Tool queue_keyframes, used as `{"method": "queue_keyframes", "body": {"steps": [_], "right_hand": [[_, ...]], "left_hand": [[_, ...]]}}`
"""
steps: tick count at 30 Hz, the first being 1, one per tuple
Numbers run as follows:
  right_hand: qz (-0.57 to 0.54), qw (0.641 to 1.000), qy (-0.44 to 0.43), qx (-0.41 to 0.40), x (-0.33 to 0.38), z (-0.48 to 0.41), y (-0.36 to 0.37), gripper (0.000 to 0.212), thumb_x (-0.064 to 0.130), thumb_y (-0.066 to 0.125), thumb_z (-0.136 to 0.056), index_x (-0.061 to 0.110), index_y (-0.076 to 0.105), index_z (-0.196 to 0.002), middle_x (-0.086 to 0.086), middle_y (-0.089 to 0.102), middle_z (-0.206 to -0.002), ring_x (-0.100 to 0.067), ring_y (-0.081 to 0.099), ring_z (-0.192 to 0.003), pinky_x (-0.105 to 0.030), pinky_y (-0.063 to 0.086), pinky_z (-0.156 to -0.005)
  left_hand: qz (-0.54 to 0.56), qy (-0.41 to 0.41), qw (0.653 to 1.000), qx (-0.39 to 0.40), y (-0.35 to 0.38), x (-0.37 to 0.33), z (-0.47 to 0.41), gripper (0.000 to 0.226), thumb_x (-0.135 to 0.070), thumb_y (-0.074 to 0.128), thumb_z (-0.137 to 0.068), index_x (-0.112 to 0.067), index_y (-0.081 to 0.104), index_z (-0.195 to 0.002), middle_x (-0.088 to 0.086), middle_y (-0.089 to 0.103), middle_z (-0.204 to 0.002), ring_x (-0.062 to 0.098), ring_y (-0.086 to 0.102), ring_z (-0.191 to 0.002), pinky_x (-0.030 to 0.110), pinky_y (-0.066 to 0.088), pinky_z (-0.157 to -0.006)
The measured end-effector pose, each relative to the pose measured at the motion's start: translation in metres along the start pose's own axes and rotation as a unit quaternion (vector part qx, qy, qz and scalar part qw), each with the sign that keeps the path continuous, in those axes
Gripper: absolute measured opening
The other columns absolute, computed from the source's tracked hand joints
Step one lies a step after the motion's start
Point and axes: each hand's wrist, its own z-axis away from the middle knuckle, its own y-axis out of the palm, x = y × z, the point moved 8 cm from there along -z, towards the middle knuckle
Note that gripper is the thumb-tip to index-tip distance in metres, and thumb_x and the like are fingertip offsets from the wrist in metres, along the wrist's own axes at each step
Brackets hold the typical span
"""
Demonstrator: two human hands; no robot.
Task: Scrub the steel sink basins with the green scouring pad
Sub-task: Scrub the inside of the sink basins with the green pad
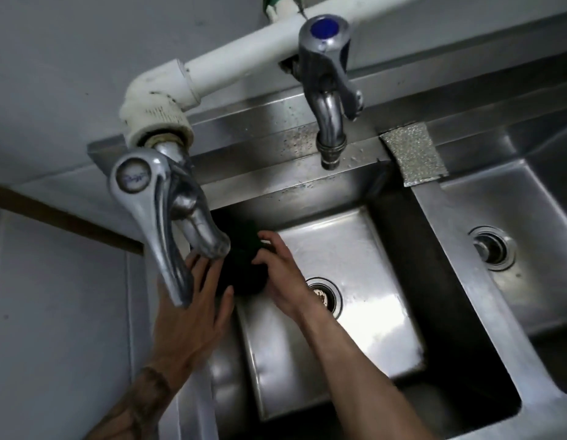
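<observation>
The dark green scouring pad lies against the far left wall of the left steel basin, partly in shadow. My right hand reaches into the basin and grips the pad with curled fingers. My left hand is flat with spread fingers on the basin's left rim and wall, touching the pad's lower dark edge. A tap lever hides part of my left hand. The basin's drain sits just right of my right wrist.
A steel tap with a long lever hangs over the left rim. A second tap with a blue cap stands over the back edge. A grey abrasive sheet lies on the divider. The right basin has its own drain.
</observation>
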Motion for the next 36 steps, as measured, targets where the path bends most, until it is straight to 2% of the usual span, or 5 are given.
{"method": "queue_keyframes", "body": {"steps": [4, 9, 20, 28, 36], "right_hand": [[-0.075, 0.997, -0.010, 0.007, 0.049, 0.068, -0.038, 0.046, -0.009, 0.045, -0.086, 0.017, 0.061, -0.120, -0.017, 0.066, -0.109, -0.025, 0.065, -0.094, -0.029, 0.057, -0.075], [-0.081, 0.994, -0.068, 0.002, 0.124, 0.146, -0.088, 0.048, 0.000, 0.054, -0.076, 0.021, 0.065, -0.118, -0.015, 0.070, -0.113, -0.024, 0.068, -0.097, -0.033, 0.059, -0.080], [-0.072, 0.987, -0.136, -0.050, 0.279, 0.228, -0.228, 0.051, 0.002, 0.050, -0.075, 0.020, 0.060, -0.121, -0.016, 0.071, -0.118, -0.028, 0.073, -0.101, -0.039, 0.061, -0.081], [-0.005, 0.997, -0.063, -0.035, 0.355, 0.170, -0.334, 0.049, 0.001, 0.046, -0.085, 0.020, 0.061, -0.128, -0.012, 0.073, -0.117, -0.028, 0.073, -0.103, -0.040, 0.062, -0.080], [-0.004, 0.999, 0.028, -0.031, 0.328, 0.077, -0.365, 0.048, 0.000, 0.043, -0.091, 0.020, 0.060, -0.131, -0.018, 0.070, -0.120, -0.035, 0.069, -0.105, -0.049, 0.060, -0.086]], "left_hand": [[0.012, 0.007, 1.000, 0.014, 0.004, 0.001, 0.003, 0.058, -0.039, 0.037, -0.103, -0.004, 0.059, -0.144, 0.021, 0.059, -0.149, 0.041, 0.052, -0.144, 0.072, 0.031, -0.117], [0.066, 0.006, 0.998, 0.019, 0.002, -0.034, 0.004, 0.063, -0.047, 0.033, -0.106, -0.005, 0.061, -0.143, 0.022, 0.058, -0.150, 0.041, 0.047, -0.147, 0.064, 0.028, -0.123], [0.182, 0.062, 0.981, -0.021, -0.041, -0.294, -0.041, 0.048, -0.038, 0.046, -0.103, -0.013, 0.065, -0.140, 0.012, 0.064, -0.146, 0.032, 0.058, -0.140, 0.058, 0.043, -0.118], [0.175, -0.100, 0.977, 0.074, -0.002, -0.385, -0.122, 0.063, -0.050, 0.027, -0.110, -0.025, 0.022, -0.168, 0.005, 0.013, -0.178, 0.027, 0.009, -0.165, 0.053, 0.005, -0.133], [0.165, -0.196, 0.965, 0.056, 0.013, -0.395, -0.149, 0.063, -0.048, 0.029, -0.106, -0.022, 0.036, -0.163, 0.012, 0.030, -0.173, 0.037, 0.024, -0.161, 0.060, 0.020, -0.129]]}}
